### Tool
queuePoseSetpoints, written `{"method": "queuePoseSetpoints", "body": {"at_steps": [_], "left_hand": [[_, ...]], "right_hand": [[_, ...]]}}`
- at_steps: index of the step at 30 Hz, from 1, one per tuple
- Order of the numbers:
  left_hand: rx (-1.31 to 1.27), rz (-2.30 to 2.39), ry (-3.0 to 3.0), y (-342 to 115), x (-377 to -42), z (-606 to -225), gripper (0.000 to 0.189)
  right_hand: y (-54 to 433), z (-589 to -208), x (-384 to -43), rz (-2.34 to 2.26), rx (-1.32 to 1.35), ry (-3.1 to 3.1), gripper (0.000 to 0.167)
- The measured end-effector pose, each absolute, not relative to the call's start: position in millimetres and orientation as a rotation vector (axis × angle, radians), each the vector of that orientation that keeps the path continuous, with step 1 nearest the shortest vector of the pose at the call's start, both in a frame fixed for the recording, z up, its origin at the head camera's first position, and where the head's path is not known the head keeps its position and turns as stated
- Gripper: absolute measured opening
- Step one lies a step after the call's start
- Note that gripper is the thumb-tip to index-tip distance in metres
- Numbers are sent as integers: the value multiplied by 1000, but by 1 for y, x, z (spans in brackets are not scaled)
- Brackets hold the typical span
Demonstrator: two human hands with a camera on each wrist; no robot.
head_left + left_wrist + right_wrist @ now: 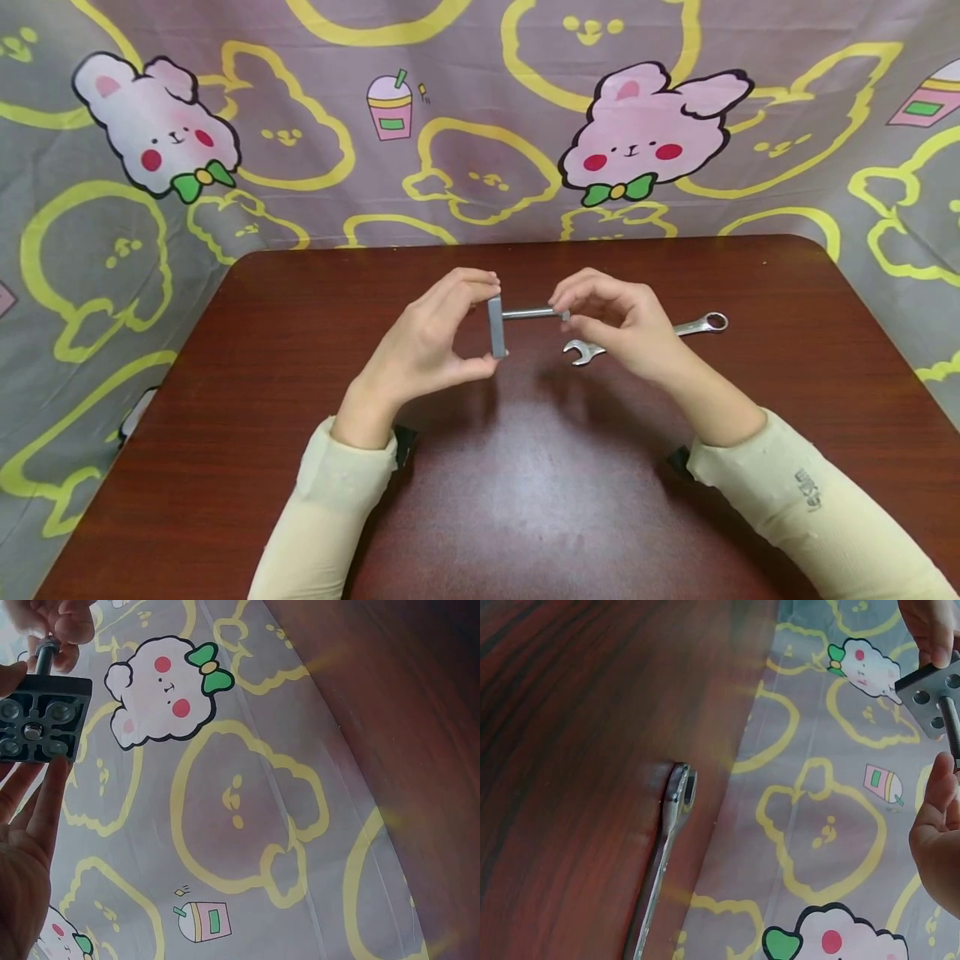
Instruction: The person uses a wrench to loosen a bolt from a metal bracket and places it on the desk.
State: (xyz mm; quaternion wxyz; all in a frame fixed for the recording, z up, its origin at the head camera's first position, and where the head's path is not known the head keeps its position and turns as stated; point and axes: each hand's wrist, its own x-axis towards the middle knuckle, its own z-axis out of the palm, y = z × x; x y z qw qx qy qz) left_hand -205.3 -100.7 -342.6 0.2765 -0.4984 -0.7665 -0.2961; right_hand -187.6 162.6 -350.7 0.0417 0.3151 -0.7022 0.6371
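Note:
My left hand (427,337) pinches a square grey plate (497,327) by its upper and lower edges, fingers on top and thumb below. A metal bolt (528,314) stands out from the plate toward the right. Its head end is pinched by my right hand (618,321) between thumb and fingers. In the left wrist view the ribbed back of the plate (60,712) shows round recesses in the corners, with the bolt's tip (32,732) at the centre. The plate's smooth face (930,696) has corner holes in the right wrist view. Both hands hold the pieces above the table.
A combination wrench (701,325) lies on the brown table (480,500) behind and under my right hand, its open end (581,352) toward the left. A patterned cloth (480,167) hangs behind the table's far edge.

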Motion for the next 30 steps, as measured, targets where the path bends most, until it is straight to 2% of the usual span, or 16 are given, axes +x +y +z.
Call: {"method": "queuePoseSetpoints", "body": {"at_steps": [6, 17, 24, 30], "left_hand": [[-1330, -822, -2070, -101, -205, -345, 61], [-1318, -857, -2076, -102, -207, -345, 62], [-1330, -823, -2069, -102, -206, -345, 59], [-1337, -790, -2053, -100, -206, -345, 58]], "right_hand": [[163, -352, -189, 1807, 1002, -2134, 12], [158, -352, -186, 1662, 948, -2169, 23], [164, -353, -186, 1701, 794, -2410, 29], [169, -355, -192, 1774, 819, -2467, 28]]}}
